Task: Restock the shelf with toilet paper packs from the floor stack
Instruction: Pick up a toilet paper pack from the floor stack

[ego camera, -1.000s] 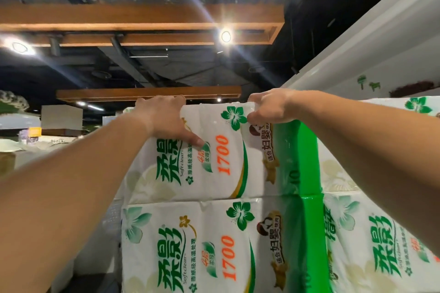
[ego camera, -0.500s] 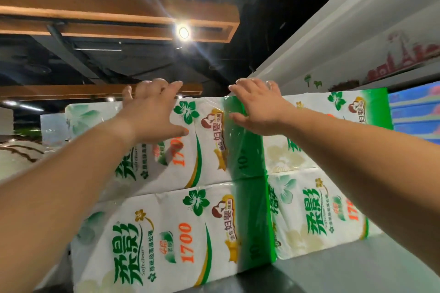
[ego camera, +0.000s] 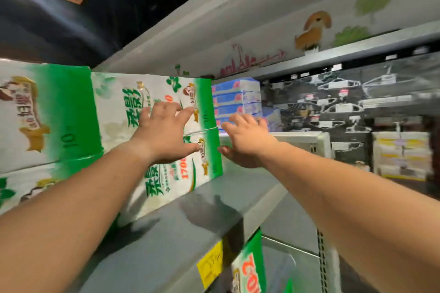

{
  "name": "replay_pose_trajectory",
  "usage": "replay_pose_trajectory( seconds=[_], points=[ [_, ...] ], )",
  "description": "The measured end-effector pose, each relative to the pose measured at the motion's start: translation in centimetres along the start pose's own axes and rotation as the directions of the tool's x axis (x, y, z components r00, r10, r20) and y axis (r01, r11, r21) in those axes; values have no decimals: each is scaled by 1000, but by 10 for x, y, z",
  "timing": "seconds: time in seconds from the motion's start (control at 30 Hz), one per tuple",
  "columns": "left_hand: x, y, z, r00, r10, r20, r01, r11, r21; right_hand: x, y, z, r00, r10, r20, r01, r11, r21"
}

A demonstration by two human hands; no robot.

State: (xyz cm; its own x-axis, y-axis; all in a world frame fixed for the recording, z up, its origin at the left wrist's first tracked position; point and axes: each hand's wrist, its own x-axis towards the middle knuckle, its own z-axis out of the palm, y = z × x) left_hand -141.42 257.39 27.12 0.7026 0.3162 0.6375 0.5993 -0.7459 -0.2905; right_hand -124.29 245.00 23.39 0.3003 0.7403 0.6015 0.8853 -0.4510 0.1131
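Toilet paper packs (ego camera: 152, 126) in white and green wrap stand two high on the grey shelf (ego camera: 190, 221), directly in front of both outstretched hands. The left hand (ego camera: 164, 135) lies flat against the face of the stack, its fingers spread and fairly straight, reaching over the seam between the upper pack and the lower one; it presses on the wrap and grasps nothing. Further packs of the same kind (ego camera: 45, 116) sit to the left of that hand, nearer the camera, also two high.

The right hand (ego camera: 245, 143) hangs just to the right of the stack's green end, palm turned towards it, fingers loose and slightly bent, thumb low. It holds nothing; whether it touches the pack's end I cannot tell.

Beyond the right hand's fingertips, farther along the same shelf, is a stack of blue packs (ego camera: 235, 100). Below both forearms a yellow price tag (ego camera: 209, 266) hangs on the shelf's front edge, with another green and white pack (ego camera: 250, 266) under it. Everything is somewhat blurred.
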Motion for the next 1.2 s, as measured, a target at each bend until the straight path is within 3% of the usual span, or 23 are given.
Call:
replay_pose_trajectory(
  seconds=[0.37, 0.57, 0.7, 0.9, 1.03, 1.2],
  points=[
    [4, 242, -59, 983, 182, -37, -186, 961, -207, -182, 179, -85, 966, 256, -19, -257, 958, -128],
    [2, 403, -91, 944, 319, -81, -327, 886, -327, -302, 278, -139, 907, 422, -7, -413, 883, -223],
    [-1, 507, -114, 888, 431, -160, -456, 784, -421, -385, 349, -173, 824, 566, 0, -545, 794, -270],
    [3, 635, -131, 794, 562, -231, -593, 631, -500, -500, 433, -212, 639, 769, -20, -719, 587, -371],
    [16, 709, -134, 738, 609, -291, -648, 519, -557, -541, 473, -220, 538, 843, -18, -765, 479, -429],
    [44, 786, -114, 681, 660, -319, -692, 435, -576, -560, 528, -209, 462, 885, -61, -794, 382, -473]
  ],
)
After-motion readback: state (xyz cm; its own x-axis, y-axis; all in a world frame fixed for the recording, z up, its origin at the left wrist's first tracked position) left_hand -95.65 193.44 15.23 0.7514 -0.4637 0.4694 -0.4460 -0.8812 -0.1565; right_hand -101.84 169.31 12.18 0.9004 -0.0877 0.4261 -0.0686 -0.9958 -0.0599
